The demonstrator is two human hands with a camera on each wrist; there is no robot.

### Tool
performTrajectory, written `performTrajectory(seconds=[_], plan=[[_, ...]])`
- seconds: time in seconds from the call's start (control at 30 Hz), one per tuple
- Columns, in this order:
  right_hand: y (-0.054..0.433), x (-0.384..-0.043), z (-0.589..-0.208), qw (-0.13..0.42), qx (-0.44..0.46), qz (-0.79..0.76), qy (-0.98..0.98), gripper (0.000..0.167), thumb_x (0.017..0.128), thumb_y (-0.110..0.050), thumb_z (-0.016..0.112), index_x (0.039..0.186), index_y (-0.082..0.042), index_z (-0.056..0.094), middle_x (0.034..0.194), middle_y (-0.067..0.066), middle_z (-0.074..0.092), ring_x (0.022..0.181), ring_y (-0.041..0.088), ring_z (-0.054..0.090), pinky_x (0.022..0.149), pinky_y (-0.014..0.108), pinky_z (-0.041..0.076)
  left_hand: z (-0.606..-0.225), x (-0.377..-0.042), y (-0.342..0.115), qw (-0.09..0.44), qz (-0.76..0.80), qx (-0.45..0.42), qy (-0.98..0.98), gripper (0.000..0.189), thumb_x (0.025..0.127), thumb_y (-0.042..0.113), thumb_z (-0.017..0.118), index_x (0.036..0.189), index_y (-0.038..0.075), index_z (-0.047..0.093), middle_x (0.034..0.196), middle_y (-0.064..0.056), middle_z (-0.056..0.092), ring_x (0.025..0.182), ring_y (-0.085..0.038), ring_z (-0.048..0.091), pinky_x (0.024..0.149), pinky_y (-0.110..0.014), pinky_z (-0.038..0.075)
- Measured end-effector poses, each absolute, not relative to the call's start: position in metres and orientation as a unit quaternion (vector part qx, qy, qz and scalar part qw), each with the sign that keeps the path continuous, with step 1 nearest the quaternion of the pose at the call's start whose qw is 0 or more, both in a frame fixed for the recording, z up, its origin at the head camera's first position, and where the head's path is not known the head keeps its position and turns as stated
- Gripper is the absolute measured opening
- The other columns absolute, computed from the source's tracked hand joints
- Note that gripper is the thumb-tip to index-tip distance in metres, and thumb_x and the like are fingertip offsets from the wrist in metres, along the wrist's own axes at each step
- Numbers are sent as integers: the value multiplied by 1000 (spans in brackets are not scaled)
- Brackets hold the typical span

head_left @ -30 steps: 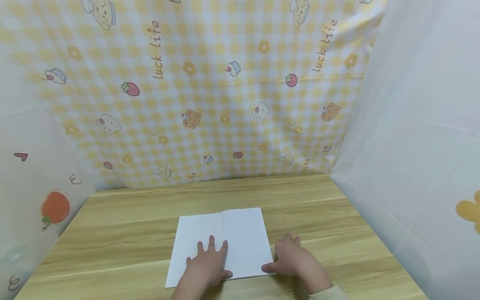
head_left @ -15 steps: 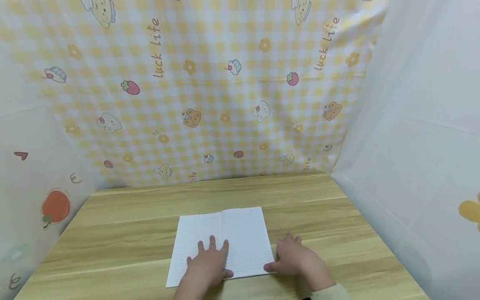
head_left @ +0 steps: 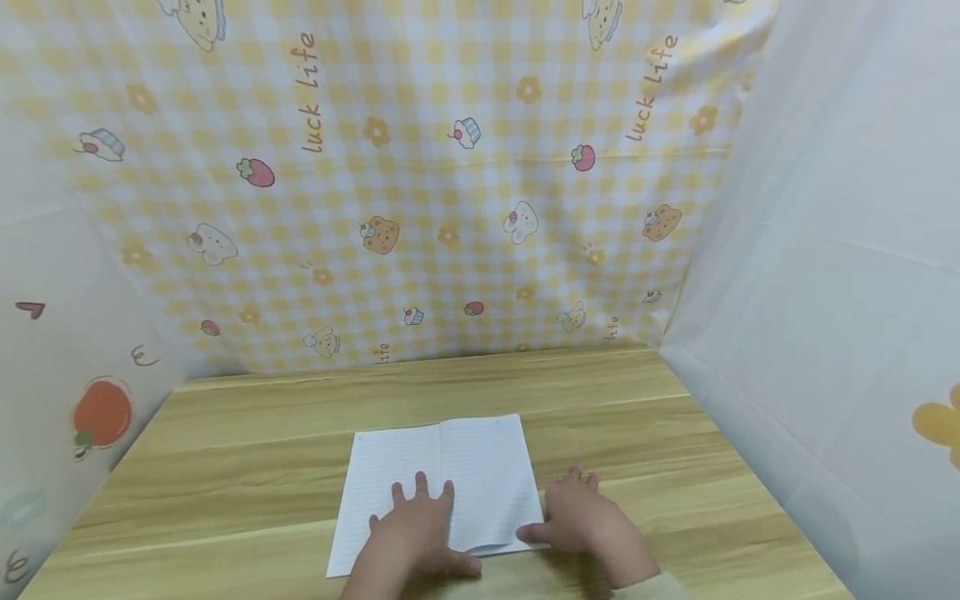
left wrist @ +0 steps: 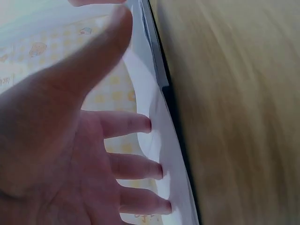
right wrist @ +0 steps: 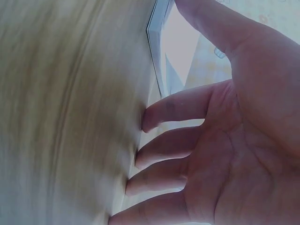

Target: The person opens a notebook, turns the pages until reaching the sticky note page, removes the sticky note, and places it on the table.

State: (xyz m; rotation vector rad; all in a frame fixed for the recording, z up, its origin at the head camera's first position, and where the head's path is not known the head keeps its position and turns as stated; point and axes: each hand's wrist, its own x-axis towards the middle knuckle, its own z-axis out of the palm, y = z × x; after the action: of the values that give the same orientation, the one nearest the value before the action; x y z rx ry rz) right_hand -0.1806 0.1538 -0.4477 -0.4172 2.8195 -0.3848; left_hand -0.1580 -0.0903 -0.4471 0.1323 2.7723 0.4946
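Note:
A notebook (head_left: 491, 458) with white ruled pages lies spread on the table. Across its left page and the centre fold rests my left hand (head_left: 412, 529), fingers straight and spread. Its thumb stretches right along the bottom edge, where the right-hand page bows up slightly; the left wrist view shows this page (left wrist: 161, 117) curving near the fingertips. My right hand (head_left: 585, 512) is beside the lower right corner, its thumb on the page there. In the right wrist view its fingers (right wrist: 173, 105) touch the wooden surface, and the thumb reaches the notebook's corner (right wrist: 157, 28).
The wooden table (head_left: 262, 467) extends around the notebook on all sides. Behind it hangs a yellow checked curtain (head_left: 450, 192) with cartoon prints. White sheets close off the left side and the right side (head_left: 840, 292).
My left thumb has moved a little right along the bottom edge, and the right page's lower edge now bows up beside it. My right hand has barely moved.

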Motion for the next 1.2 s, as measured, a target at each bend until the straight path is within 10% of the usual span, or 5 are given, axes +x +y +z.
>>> performTrajectory(seconds=[0.3,0.5,0.67,0.8,1.2], plan=[[157,-183,-455,123,-132,-146,973,62,79,-60,87,64,-8,57,142,53,49,133,83,36,109,85,37,-447,-163,-98,131,218,74,964,72,96,38,76,156,7,51,160,-41,41,140,-75,38,97,-93,35],[159,-182,-458,122,-137,-153,971,61,77,-59,89,63,-9,57,141,55,48,130,85,35,106,87,37,-443,-161,-100,-7,191,110,975,95,91,7,70,171,28,22,173,-32,23,137,-61,54,97,-89,42],[156,-180,-451,122,-130,-157,971,56,78,-57,89,66,-7,66,141,52,51,132,85,34,105,87,38,-435,-156,-95,-105,-6,167,980,54,84,12,85,129,40,75,172,-2,42,162,-46,28,108,-97,11],[156,-180,-451,125,-126,-156,972,54,78,-56,90,67,-8,68,143,50,52,134,84,33,100,88,41,-435,-152,-91,-93,-42,164,981,9,85,15,83,90,23,83,139,-4,74,147,-44,53,106,-98,12],[156,-186,-456,127,-127,-149,972,64,78,-59,89,73,0,66,140,52,51,134,81,36,109,85,37,-452,-153,-98,56,138,153,977,36,89,-9,63,118,8,75,138,-15,72,130,-47,66,106,-66,53]])
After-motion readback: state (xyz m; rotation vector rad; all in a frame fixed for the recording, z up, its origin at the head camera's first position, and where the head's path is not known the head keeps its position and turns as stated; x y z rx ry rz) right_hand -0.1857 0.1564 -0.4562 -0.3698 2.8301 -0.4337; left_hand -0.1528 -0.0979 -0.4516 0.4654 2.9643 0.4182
